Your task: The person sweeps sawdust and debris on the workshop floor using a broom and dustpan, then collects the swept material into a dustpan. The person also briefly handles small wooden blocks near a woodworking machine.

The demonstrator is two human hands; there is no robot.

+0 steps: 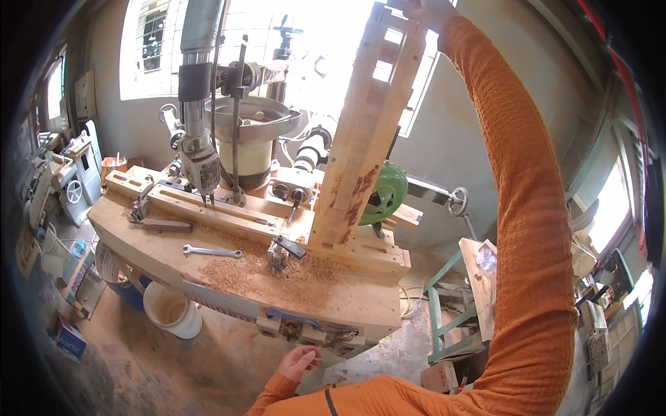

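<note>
My right arm is raised high, and my right hand [431,12] grips the top of a tall wooden upright [361,159] with square slots; the picture's upper edge cuts off part of that hand. The upright's foot stands on the right part of a wooden workbench [139,236]. Low in front of the bench, my left hand [300,362] hangs with its fingers curled in, and nothing shows in it. Just beyond lie a metal clamp block [278,256] with a black lever and a combination wrench [212,252], among wood shavings [243,274].
A drill head [201,163] comes down over wooden rails at the bench's left. Behind are a round metal feeder bowl [253,118] and a green motor [385,194]. A white bucket [172,312] stands below; a green-framed stand [444,312] is at the right.
</note>
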